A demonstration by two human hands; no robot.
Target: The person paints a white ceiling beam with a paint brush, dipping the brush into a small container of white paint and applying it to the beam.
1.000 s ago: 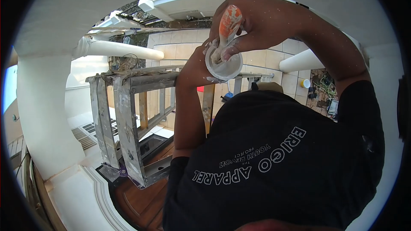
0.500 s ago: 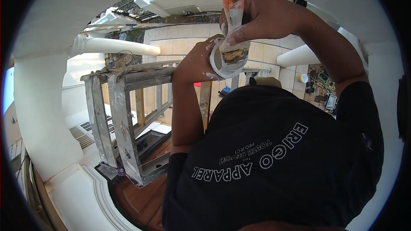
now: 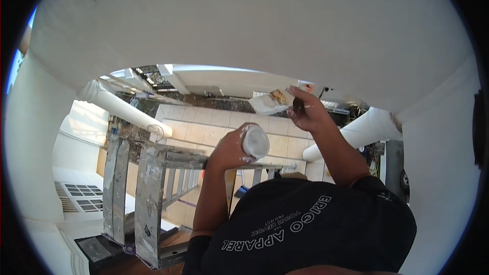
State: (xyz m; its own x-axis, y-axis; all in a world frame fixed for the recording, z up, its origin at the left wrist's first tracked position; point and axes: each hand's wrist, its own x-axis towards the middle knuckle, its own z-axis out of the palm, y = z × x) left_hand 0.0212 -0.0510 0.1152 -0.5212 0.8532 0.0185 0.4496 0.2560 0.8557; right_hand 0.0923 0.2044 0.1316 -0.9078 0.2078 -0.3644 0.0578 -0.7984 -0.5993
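Note:
My left hand (image 3: 232,147) is wrapped round a small white plastic cup (image 3: 256,141) with its mouth facing up at me and paint smears on its outside. White specks of paint dot the fingers. Above and to the right, my right hand (image 3: 309,111) grips a paintbrush (image 3: 277,99). The brush's bristle end is coated in white and points left, with a worn brownish band behind it. Part of the orange-marked handle shows past the fingers. The brush is apart from the cup, just under the edge of the white overhead surface (image 3: 244,30).
A paint-spattered metal stepladder (image 3: 150,198) stands at my left, close to my left forearm. White columns (image 3: 132,109) rise on both sides, the right column (image 3: 351,132) behind my right arm. Far below lies a tiled floor (image 3: 204,122).
The brush has come out of the cup and swung from upright to lying sideways, up near the overhead surface. The cup sits lower in view, and the view has tilted upward.

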